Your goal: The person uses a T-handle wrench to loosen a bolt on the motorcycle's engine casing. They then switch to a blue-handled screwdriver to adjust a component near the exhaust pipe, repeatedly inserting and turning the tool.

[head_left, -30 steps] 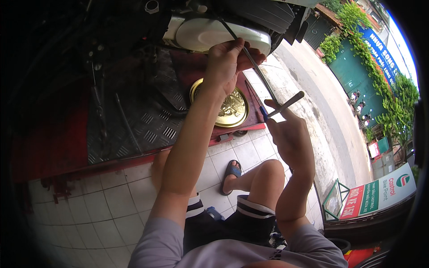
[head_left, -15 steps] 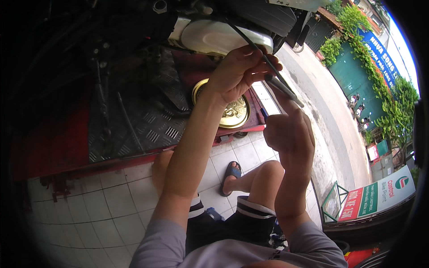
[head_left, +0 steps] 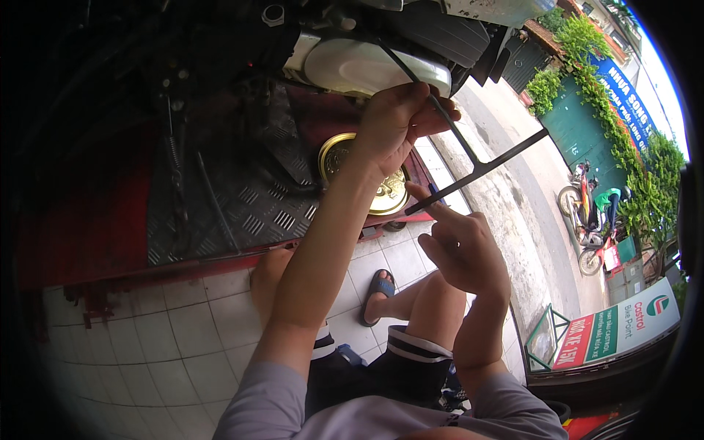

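**Left hand (head_left: 396, 121) steadies a T-handled tool (head_left: 479, 168) while the right hand (head_left: 469, 246) meets the end of its crossbar**

Nearest, the right hand is raised with no closed grip: one finger stretches along the crossbar's lower end, apparently against it, while the others curl loosely around nothing. Meeting the bar at its tip rather than its middle probably gives the most leverage for the least push.

Just beyond, the left hand's fingers pinch the slender shaft between thumb and fingertips, below the crossbar joint. The hold looks light, perhaps so that the shaft is guided without being locked. The tool slants across the space between the person and the machine (head_left: 293, 59), its crossbar clear on the near side, its far end lost in the shadow beside a pale oval cover (head_left: 374, 67). What it meets there cannot be told.

Beneath the left forearm, a round golden tray (head_left: 336, 154) lies on the red-edged surface, partly covered from view; it seems set within easy reach. Further left, a thin rod (head_left: 218, 202) lies on the dark tread plate (head_left: 249, 220), whose raised pattern likely helps stop things sliding.

Farther off, beyond the tiled edge, a red motorbike (head_left: 583, 213) stands out on the street (head_left: 528, 191).
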`<state>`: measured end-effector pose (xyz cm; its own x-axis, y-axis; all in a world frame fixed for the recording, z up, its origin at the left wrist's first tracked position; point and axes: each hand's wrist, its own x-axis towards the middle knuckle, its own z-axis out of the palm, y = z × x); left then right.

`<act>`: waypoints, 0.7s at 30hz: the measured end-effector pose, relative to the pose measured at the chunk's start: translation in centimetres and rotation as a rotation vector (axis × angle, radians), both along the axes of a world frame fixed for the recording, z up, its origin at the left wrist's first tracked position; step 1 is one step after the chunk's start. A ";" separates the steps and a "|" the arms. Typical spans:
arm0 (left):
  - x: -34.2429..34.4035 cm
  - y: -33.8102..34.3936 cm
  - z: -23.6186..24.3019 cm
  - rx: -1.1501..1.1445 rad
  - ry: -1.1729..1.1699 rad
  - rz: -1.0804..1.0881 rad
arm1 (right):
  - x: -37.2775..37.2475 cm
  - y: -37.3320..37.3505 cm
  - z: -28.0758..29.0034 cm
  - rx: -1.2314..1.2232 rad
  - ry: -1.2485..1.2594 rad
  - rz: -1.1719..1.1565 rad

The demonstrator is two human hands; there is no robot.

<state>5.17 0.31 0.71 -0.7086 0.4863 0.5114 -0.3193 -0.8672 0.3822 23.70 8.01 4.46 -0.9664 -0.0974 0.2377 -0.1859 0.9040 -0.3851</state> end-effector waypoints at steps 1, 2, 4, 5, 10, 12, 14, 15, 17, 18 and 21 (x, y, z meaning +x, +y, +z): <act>-0.1 0.3 0.0 -0.014 0.006 0.012 | 0.0 -0.1 -0.2 0.014 0.106 0.111; -0.2 0.6 -0.2 -0.027 0.012 0.024 | 0.2 -0.3 0.0 -0.042 0.172 0.031; -0.1 0.6 -0.1 -0.075 -0.007 0.061 | 0.6 -1.2 1.9 -0.189 0.270 -0.116; 0.0 0.6 -0.2 -0.106 -0.029 0.085 | 0.4 -0.4 2.1 -0.212 0.336 -0.143; 0.1 0.8 0.1 -0.147 -0.071 0.116 | 0.2 1.0 1.0 0.073 -0.056 -0.118; 0.0 0.7 0.2 -0.123 -0.065 0.125 | 0.3 0.5 0.1 0.005 0.044 0.059; 0.1 0.5 0.3 -0.109 -0.041 0.134 | 0.4 -0.1 0.7 -0.161 0.183 0.018; 0.2 0.5 0.6 -0.098 -0.028 0.135 | 0.4 -0.5 1.6 -0.233 0.221 -0.073; 0.7 0.7 0.8 -0.122 -0.103 0.119 | 0.4 0.5 1.3 -0.318 0.296 -0.190; 0.9 0.6 0.9 -0.136 -0.138 0.121 | 0.2 1.0 1.0 -0.248 0.160 -0.260; 1.1 0.0 1.2 -0.145 -0.136 0.163 | 0.1 0.9 -0.1 -0.043 -0.059 -0.032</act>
<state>6.24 0.34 1.87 -0.8411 0.4214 0.3390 -0.2369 -0.8506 0.4694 23.77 8.90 4.39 -0.9813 -0.0576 0.1837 -0.1333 0.8916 -0.4327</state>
